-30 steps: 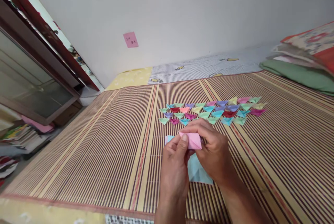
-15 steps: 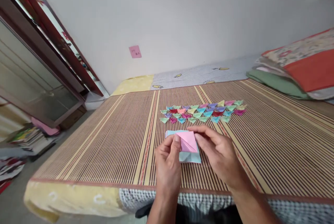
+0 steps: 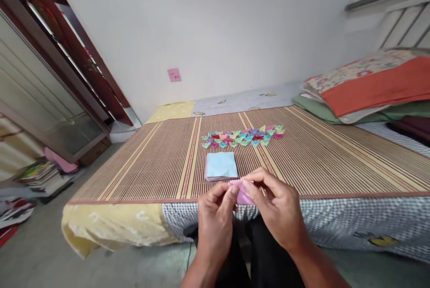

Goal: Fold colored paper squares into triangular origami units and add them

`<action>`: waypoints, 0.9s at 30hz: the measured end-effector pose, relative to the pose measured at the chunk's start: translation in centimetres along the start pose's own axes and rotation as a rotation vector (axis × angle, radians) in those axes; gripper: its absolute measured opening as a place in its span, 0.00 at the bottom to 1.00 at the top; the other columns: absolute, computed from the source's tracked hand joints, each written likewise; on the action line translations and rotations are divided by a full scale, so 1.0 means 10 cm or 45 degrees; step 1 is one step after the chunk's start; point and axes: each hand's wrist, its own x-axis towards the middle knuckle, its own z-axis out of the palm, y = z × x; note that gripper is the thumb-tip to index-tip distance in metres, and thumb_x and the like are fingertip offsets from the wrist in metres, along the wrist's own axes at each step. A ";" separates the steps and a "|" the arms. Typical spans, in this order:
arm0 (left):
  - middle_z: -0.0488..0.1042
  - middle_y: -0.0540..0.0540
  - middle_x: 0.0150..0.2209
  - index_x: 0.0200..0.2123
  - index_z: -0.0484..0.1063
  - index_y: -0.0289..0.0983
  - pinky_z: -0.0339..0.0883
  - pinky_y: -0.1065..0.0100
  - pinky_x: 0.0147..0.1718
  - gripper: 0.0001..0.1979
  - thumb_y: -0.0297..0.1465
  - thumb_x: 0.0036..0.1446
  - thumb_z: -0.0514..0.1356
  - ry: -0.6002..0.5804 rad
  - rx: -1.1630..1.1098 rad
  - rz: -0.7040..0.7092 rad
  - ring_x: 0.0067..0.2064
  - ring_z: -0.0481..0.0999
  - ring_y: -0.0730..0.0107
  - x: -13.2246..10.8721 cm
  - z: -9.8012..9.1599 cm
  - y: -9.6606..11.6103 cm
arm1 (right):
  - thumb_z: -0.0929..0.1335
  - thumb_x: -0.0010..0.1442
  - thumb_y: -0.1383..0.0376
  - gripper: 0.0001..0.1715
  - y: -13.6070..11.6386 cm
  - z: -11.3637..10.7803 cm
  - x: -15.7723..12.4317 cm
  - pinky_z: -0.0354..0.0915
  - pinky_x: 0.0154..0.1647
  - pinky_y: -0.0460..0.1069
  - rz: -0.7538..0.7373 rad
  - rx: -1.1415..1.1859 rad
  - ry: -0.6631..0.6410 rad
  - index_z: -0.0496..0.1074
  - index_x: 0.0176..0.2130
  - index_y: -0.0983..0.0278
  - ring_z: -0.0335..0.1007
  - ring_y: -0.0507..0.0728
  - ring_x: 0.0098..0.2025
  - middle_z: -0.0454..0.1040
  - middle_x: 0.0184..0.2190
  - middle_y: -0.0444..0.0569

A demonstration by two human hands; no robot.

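Note:
A small pink folded paper (image 3: 245, 197) is held up in front of the bed's edge. My left hand (image 3: 217, 212) pinches its left side between thumb and fingers. My right hand (image 3: 275, 203) grips the upper right corner, thumb on the front face. Just beyond the hands, a stack of square paper sheets (image 3: 221, 165) lies on the mat, a light blue sheet on top. Farther back, several small folded paper pieces (image 3: 243, 137) in many colours sit in rows.
A striped woven mat (image 3: 134, 162) covers the bed. Folded bedding (image 3: 366, 86) is piled at the right. A pink note (image 3: 174, 75) sticks to the wall. Books and papers (image 3: 40, 176) lie low at the left, near a glass-fronted cabinet (image 3: 50, 95).
Both hands have drawn the pink paper back from above the stack toward me, which leaves the blue top sheet uncovered. My right thumb now presses on the paper. The view has shifted.

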 end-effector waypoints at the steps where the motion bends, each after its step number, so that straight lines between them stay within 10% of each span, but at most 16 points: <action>1: 0.73 0.50 0.25 0.31 0.83 0.36 0.60 0.73 0.29 0.14 0.41 0.61 0.68 -0.014 0.020 -0.001 0.28 0.64 0.74 -0.04 -0.01 0.04 | 0.69 0.69 0.67 0.07 -0.04 -0.02 -0.03 0.68 0.35 0.47 -0.061 -0.018 0.006 0.76 0.36 0.62 0.74 0.54 0.34 0.77 0.32 0.45; 9: 0.65 0.52 0.24 0.23 0.78 0.36 0.58 0.73 0.28 0.16 0.38 0.60 0.68 -0.053 0.135 0.134 0.27 0.60 0.75 -0.28 0.02 0.26 | 0.67 0.69 0.76 0.14 -0.21 -0.16 -0.24 0.71 0.43 0.48 -0.437 -0.113 0.000 0.78 0.49 0.63 0.77 0.54 0.40 0.79 0.38 0.49; 17: 0.77 0.49 0.28 0.34 0.83 0.37 0.63 0.75 0.25 0.09 0.37 0.57 0.71 -0.026 -0.030 0.030 0.26 0.68 0.76 -0.41 0.00 0.24 | 0.70 0.68 0.69 0.05 -0.32 -0.20 -0.32 0.72 0.36 0.45 -0.212 -0.105 0.147 0.77 0.43 0.61 0.79 0.53 0.34 0.80 0.34 0.45; 27: 0.78 0.50 0.27 0.32 0.80 0.37 0.69 0.76 0.28 0.07 0.34 0.56 0.72 0.262 0.077 0.308 0.28 0.74 0.75 -0.52 0.06 0.27 | 0.69 0.69 0.70 0.07 -0.39 -0.12 -0.37 0.72 0.39 0.45 -0.240 0.014 0.089 0.77 0.43 0.60 0.78 0.52 0.38 0.80 0.36 0.44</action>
